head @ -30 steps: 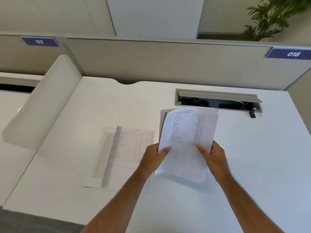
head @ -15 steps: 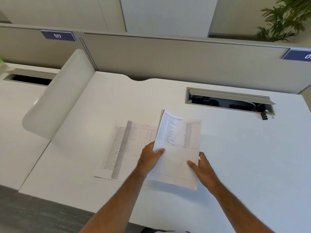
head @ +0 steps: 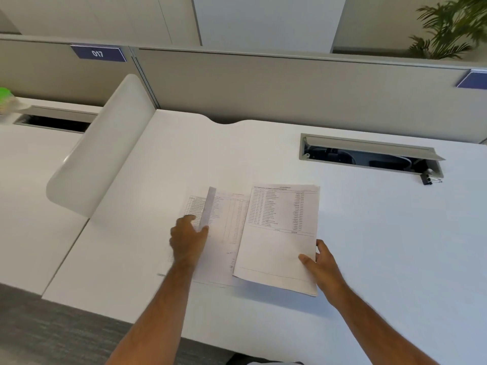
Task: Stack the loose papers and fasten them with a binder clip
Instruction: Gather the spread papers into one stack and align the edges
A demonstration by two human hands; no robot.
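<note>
A stack of printed papers (head: 279, 243) lies on the white desk (head: 395, 246), and its left edge overlaps a loose printed sheet (head: 226, 219). My right hand (head: 320, 264) grips the stack's lower right edge, thumb on top. My left hand (head: 188, 238) is on the loose sheet and pinches the lower end of its raised fold between thumb and forefinger. A small black binder clip (head: 428, 179) lies far to the right, by the right end of the open cable tray, away from both hands.
The open cable tray (head: 369, 154) is sunk into the desk behind the papers. A grey partition wall (head: 290, 88) closes the back. A white curved divider (head: 102, 154) stands at the left, with a neighbouring desk beyond it. The desk's front edge runs close to my forearms.
The stack came down from an upright hold to lie flat on the desk. My left hand let go of it and moved left onto the loose sheet. The view shifted left.
</note>
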